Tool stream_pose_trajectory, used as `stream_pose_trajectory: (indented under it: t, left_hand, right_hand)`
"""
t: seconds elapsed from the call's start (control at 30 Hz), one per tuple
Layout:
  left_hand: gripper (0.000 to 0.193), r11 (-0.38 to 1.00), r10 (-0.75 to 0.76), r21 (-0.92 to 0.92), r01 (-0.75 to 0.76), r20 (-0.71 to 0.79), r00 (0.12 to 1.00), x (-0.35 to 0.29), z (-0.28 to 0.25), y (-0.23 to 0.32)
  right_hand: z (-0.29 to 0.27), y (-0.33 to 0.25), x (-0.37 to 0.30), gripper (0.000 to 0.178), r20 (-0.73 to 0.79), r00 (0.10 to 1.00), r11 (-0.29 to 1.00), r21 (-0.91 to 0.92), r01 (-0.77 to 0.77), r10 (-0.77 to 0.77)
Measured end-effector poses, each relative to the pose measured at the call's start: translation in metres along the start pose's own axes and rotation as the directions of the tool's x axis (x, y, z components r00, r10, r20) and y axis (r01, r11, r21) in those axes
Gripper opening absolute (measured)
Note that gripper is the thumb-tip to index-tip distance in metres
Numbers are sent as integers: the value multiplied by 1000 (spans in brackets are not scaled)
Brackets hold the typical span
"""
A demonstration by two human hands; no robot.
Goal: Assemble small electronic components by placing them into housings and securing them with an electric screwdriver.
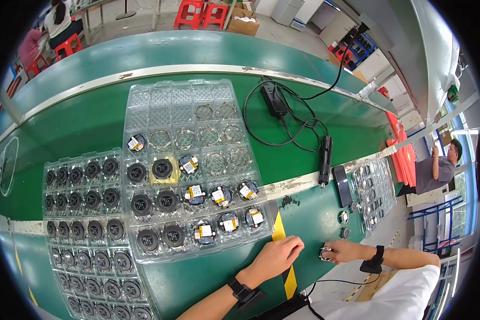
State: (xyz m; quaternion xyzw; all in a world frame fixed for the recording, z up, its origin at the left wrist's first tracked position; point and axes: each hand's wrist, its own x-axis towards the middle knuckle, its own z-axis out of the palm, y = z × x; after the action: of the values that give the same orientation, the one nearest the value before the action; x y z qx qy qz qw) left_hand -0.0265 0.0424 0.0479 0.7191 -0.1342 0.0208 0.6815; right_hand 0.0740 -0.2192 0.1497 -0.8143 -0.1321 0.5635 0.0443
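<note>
My right hand (pixel 344 250) pinches a small round electronic module (pixel 325 254) with a metallic rim over the green bench. To its left, my left hand (pixel 277 258) is closed with its fingers curled, just off the near right corner of a clear plastic tray (pixel 197 114). Whatever it holds, if anything, is hidden. In that tray sit black round modules (pixel 167 201) on the left and open modules with white-and-yellow batteries (pixel 218 195) on the right. Two more round parts (pixel 344 216) lie on the bench beyond my right hand.
A black electric screwdriver (pixel 325 162) lies with its coiled cable and inline box (pixel 273 100). Near it are a dark phone (pixel 342 186) and small black screws (pixel 289 201). Filled trays stand left (pixel 80 186) and right (pixel 376 186). Another person (pixel 434 168) is at the right.
</note>
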Motion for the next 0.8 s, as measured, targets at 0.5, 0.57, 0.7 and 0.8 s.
stream_pose_trajectory:
  t: [0.5, 0.57, 0.7, 0.8]
  left_hand:
    - [10, 1000, 20, -6, -20, -2, 1000, -1, 0, -4]
    - [10, 1000, 17, -2, -17, -10, 1000, -1, 2, -4]
    - [10, 1000, 18, -9, -18, -16, 1000, 0, 4, -4]
    - [10, 1000, 27, -14, -28, -21, 999, 1, 2, -5]
  right_hand:
    - [11, -19, -4, 21, -172, 984, 998, 63, -31, 42]
    - [13, -21, -3, 20, -192, 980, 997, 61, -39, 50]
    - [9, -25, -4, 21, -187, 977, 995, 41, -96, 102]
    - [13, -25, 0, 22, -219, 968, 991, 71, -112, 125]
